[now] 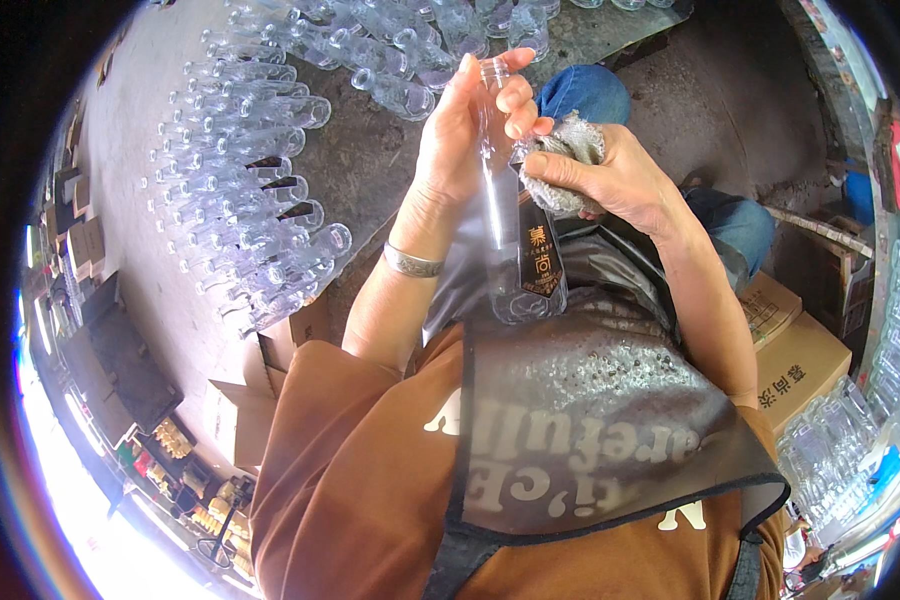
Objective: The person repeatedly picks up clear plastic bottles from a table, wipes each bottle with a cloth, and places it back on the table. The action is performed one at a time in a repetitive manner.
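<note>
bottle (510, 235) is clear glass w/ a dark label, standing nearly upright over the lap, base near the apron (590, 420), neck pointing away. left hand (470, 125) is wrapped round the neck up top. right hand (610, 180) just beside it, clamped on a grey rag (568, 160) pressed to the bottle's shoulder. beyond, rows of empty bottles (250, 180) lie on the floor.
</note>
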Demonstrator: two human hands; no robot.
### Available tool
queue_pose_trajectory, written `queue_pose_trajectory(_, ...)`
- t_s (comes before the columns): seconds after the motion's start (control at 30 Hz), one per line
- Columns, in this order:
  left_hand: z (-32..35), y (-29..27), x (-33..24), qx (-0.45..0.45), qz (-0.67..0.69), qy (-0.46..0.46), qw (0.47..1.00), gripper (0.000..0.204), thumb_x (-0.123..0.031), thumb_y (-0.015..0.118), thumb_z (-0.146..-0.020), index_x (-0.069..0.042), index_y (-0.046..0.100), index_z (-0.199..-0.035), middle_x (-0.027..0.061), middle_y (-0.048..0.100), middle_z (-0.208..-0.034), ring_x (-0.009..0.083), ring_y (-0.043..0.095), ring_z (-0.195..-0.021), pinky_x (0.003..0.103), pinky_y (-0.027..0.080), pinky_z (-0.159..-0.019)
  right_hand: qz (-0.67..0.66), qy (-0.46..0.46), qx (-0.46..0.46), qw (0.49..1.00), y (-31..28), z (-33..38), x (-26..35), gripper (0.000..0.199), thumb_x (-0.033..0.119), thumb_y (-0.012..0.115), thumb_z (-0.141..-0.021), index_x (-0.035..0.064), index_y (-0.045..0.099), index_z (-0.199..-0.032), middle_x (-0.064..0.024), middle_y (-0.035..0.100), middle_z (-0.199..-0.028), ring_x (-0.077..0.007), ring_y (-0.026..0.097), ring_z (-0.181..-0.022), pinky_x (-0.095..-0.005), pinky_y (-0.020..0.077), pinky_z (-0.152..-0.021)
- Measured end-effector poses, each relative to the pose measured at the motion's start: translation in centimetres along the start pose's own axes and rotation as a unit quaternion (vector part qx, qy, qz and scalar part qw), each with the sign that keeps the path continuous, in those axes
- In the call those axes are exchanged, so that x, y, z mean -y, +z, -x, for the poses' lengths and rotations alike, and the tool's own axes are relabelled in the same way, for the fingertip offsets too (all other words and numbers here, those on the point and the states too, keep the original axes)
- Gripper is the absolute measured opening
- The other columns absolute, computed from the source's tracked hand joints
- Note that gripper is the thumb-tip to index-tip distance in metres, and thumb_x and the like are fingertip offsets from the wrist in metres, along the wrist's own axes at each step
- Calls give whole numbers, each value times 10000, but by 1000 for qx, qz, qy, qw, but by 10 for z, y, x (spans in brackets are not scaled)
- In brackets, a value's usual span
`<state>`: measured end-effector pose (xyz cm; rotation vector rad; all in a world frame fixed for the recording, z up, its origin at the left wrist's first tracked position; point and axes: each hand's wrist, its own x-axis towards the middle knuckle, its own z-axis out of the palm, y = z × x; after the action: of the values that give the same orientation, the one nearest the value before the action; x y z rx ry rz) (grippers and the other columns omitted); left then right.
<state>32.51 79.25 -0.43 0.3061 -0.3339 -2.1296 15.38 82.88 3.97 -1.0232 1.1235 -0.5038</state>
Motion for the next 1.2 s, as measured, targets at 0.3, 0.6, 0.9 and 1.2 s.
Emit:
queue_pose_trajectory(0.3, 3, 0, 2, -27, -10, 6, 1000, 501, -432, 371, -965, 15, 455, -1175, 3, 455, -715, 146, 476, -623, 360, 431, -771, -3, -73, -22, 997, 10, 4, -6, 337, 353, 731, -762, 29, 650, -809, -2, 591, -695, -61, 538, -683, -222, 443, -622)
queue_pose_trajectory(0.6, 26, -12, -45, -43, -59, 142, 987, 470, -379, 427, -960, 21, 426, -1207, 11, 443, -768, 131, 448, -664, 327, 445, -772, -85, 54, -35, 994, -4, 4, -18, 259, 333, 621, -859, 75, 617, -873, 24, 581, -715, -48, 517, -561, -201, 373, -406)
queue_pose_trajectory(0.9, 123, -114, -145, -375, -469, 409, 687, 267, -161, 526, -934, 4, 491, -1142, 102, 636, -948, 162, 599, -829, 307, 449, -858, -181, 31, -149, 972, -45, 18, -55, 237, 311, 598, -884, 74, 607, -898, 17, 590, -718, -53, 520, -542, -206, 373, -377)
queue_pose_trajectory(1.2, 134, -200, -182, -471, -564, 442, 514, 190, -76, 575, -888, -9, 496, -1047, 96, 612, -992, 140, 571, -905, 261, 436, -838, -168, 57, -183, 967, -42, 22, -68, 238, 321, 590, -893, 84, 598, -866, 12, 566, -675, -74, 496, -502, -226, 365, -397)
